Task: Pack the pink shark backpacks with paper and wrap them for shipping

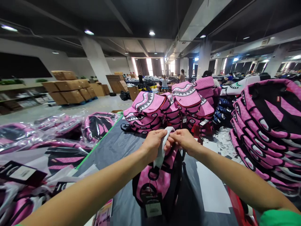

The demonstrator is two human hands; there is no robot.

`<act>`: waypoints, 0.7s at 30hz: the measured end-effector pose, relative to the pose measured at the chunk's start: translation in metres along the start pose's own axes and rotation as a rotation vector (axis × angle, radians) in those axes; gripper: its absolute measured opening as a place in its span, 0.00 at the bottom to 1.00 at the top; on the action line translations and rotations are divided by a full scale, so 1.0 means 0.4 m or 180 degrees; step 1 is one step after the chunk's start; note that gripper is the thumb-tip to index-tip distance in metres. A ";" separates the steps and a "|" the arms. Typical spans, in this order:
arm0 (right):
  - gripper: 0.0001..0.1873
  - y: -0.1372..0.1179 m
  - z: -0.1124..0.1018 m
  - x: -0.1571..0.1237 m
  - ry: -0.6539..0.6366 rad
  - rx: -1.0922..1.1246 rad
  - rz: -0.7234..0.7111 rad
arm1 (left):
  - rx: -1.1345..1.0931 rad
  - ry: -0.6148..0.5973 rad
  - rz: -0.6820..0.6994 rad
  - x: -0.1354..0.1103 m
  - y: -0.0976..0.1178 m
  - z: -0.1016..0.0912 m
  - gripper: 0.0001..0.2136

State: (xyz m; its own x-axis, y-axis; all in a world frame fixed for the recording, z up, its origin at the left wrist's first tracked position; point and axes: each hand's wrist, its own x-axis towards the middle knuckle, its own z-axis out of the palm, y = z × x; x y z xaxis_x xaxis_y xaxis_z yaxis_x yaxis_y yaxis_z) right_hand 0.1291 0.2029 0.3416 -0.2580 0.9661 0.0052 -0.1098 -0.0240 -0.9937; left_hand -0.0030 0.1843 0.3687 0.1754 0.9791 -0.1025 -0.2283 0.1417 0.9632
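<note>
A pink and black backpack (157,180) stands on the dark table (117,147) right in front of me, a hang tag (153,208) dangling at its lower front. My left hand (152,143) is closed on a white piece of paper or cloth (162,149) at the bag's top. My right hand (184,141) is pinched shut beside it, fingers meeting the left hand's at the top of the bag; what it grips is hidden.
Stacks of pink shark-mouth backpacks (171,108) fill the table's far side, with a tall pile (265,131) at the right. Bagged backpacks in clear plastic (54,138) lie at the left. Cardboard boxes (69,89) and people stand farther back.
</note>
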 end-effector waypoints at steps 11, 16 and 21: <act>0.20 -0.003 0.002 0.051 -0.1669 0.2056 0.0818 | -0.0422 0.0492 -0.0263 0.020 0.020 -0.027 0.08; 0.07 -0.018 0.038 0.057 -0.1455 0.0948 0.0415 | -0.0512 0.0704 -0.0303 0.035 0.043 -0.063 0.14; 0.29 0.100 -0.083 -0.025 -0.0157 -0.0512 -0.0798 | -0.0291 0.1269 0.0172 0.047 0.054 -0.152 0.12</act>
State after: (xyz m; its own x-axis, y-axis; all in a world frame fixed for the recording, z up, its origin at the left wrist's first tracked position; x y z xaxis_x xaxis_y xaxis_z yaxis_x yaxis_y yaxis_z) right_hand 0.1591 0.2010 0.2980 -0.2887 0.9231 0.2541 -0.0235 0.2585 -0.9657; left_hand -0.0629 0.2147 0.3726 -0.2199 0.9626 -0.1579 -0.3143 0.0833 0.9457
